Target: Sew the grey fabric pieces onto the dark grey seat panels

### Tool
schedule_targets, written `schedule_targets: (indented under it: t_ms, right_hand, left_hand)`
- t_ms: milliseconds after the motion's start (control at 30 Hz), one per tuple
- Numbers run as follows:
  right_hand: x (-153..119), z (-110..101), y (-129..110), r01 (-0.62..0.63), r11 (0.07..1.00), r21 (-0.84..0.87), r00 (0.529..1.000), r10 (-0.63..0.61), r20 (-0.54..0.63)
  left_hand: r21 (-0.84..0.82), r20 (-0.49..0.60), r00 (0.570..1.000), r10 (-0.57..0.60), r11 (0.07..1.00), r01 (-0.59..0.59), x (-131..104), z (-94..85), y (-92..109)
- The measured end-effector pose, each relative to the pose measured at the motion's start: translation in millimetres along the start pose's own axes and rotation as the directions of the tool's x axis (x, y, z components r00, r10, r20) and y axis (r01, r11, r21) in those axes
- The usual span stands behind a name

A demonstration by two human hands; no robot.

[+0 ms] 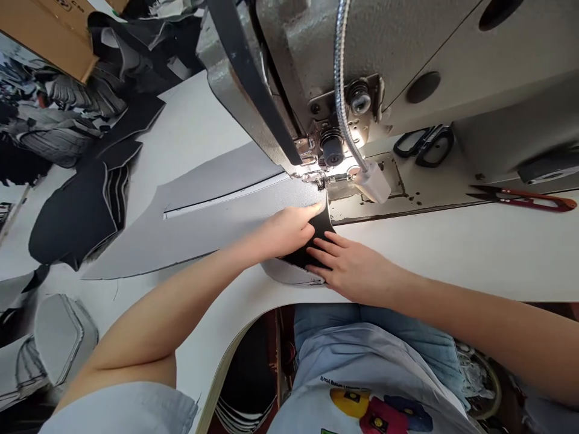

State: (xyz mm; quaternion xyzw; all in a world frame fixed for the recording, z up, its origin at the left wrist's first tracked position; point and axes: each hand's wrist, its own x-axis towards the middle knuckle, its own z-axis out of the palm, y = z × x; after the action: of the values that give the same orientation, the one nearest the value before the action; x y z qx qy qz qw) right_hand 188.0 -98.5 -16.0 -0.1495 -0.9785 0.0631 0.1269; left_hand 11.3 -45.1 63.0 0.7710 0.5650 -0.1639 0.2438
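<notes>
A large grey fabric piece [217,223] with a white-edged slit lies on the white table, its right end under the needle area of a sewing machine [321,175]. My left hand [289,231] presses on the fabric just below the needle, index finger stretched and the other fingers curled under. Beside it, my right hand [350,265] lies with fingers spread on the black underside [307,247] of a folded part. A grey curved edge [292,274] of that part shows near the table's front edge.
Black-handled scissors [425,146] lie on the machine bed, and red thread snips [525,198] on the right. Stacked black pieces [75,211] and grey pieces [61,337] are at left. A cardboard box [49,33] stands at the upper left. The table edge [235,337] curves inward.
</notes>
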Motion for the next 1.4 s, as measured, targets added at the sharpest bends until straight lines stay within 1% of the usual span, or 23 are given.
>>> schedule_targets:
  t_ms: [67,167,233,400,500,567,633,733,800,867,933,1100,1200,1300,1333,1400]
  right_hand:
    - [2.8,8.1,-4.9,0.000,1.000,-0.031,0.999,-0.001,-0.049]
    - [1.9,14.6,-1.6,0.013,1.000,-0.005,0.995,-0.013,-0.100]
    - [0.4,15.5,4.6,0.010,1.000,0.028,0.994,-0.007,-0.108]
    - [5.9,15.2,23.4,0.013,0.993,0.121,0.993,0.001,-0.119]
    - [11.3,14.4,30.7,0.007,0.991,0.135,0.986,0.016,-0.168]
    - [11.4,12.0,32.7,0.003,0.993,0.122,0.983,0.019,-0.181]
    - [7.8,8.6,33.0,0.014,0.994,0.105,0.987,0.002,-0.158]
    - [0.1,6.3,31.9,0.020,0.996,0.092,0.994,-0.010,-0.109]
    - [-2.8,8.2,30.9,0.010,0.997,0.078,0.995,-0.001,-0.104]
    - [-2.7,11.5,30.4,0.013,0.997,0.073,0.994,-0.005,-0.108]
    - [-0.2,14.2,31.5,0.025,0.996,0.082,0.994,-0.017,-0.104]
    - [10.4,15.0,44.1,-0.005,0.997,0.081,0.994,0.013,-0.105]
    - [17.6,15.5,53.4,-0.017,0.998,0.060,0.990,0.025,-0.141]
    - [22.4,15.4,58.0,-0.024,0.998,0.065,0.982,0.036,-0.183]
    - [23.2,14.7,58.2,-0.027,0.997,0.074,0.980,0.041,-0.196]
    - [23.4,12.3,57.2,-0.031,0.995,0.091,0.976,0.050,-0.211]
  left_hand:
    - [-0.011,-0.008,1.000,-0.006,1.000,0.006,0.6,0.8,-1.5]
    - [0.044,0.007,0.999,-0.031,0.999,0.031,1.6,2.6,0.6]
    - [0.082,0.007,0.999,-0.043,0.996,0.042,3.5,3.1,2.9]
    - [0.142,-0.058,0.997,-0.046,0.988,0.054,14.3,2.9,3.5]
    - [0.166,-0.086,0.996,-0.018,0.986,0.032,19.4,5.1,2.7]
    - [0.193,-0.097,0.995,-0.004,0.981,0.022,18.4,5.2,3.7]
    - [0.265,-0.051,0.998,-0.029,0.963,0.042,13.6,1.8,5.2]
    - [0.367,0.065,0.992,-0.107,0.927,0.076,3.9,-7.7,3.7]
    - [0.325,0.096,0.989,-0.114,0.943,0.077,-0.2,-12.7,-0.9]
    - [0.228,0.090,0.993,-0.082,0.972,0.060,-0.8,-14.4,-6.1]
    - [0.180,0.068,0.996,-0.063,0.982,0.050,1.6,-13.7,-8.4]
    - [0.259,0.018,0.998,-0.066,0.964,0.059,12.7,-8.7,-1.0]
    - [0.199,-0.062,0.998,-0.008,0.980,0.020,18.3,-4.0,-1.2]
    - [0.084,-0.181,0.981,0.076,0.995,-0.062,23.6,-1.3,-8.9]
    - [0.034,-0.211,0.975,0.070,0.997,-0.064,26.1,-1.7,-12.1]
    - [-0.051,-0.235,0.972,-0.007,0.999,-0.005,33.0,-4.4,-18.1]
